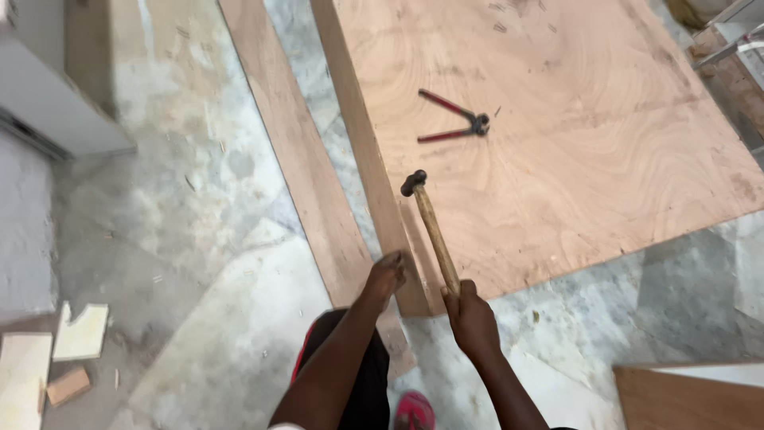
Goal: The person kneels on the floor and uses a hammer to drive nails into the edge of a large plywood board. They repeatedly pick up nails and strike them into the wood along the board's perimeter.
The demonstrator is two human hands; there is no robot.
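We record one plywood sheet (573, 135) on the floor (199, 239), pincers (454, 117) lying on it. Along its left edge stands a strip (362, 135); left of that, a plank (294, 151) lies flat. Our left hand (385, 276) touches the strip's near end; our right hand (471, 317), just right of it, holds a hammer (430, 227) above the sheet's near corner. Offcuts (56, 350) lie far left.

Right hand (472, 317) has its grip closed on the wooden handle of a hammer (430, 227), head raised over the plywood sheet (573, 135). Left hand (386, 275) presses on the sheet's edge strip (362, 143) at frame centre. Red-handled pincers (455, 118) lie on the sheet, upper centre.
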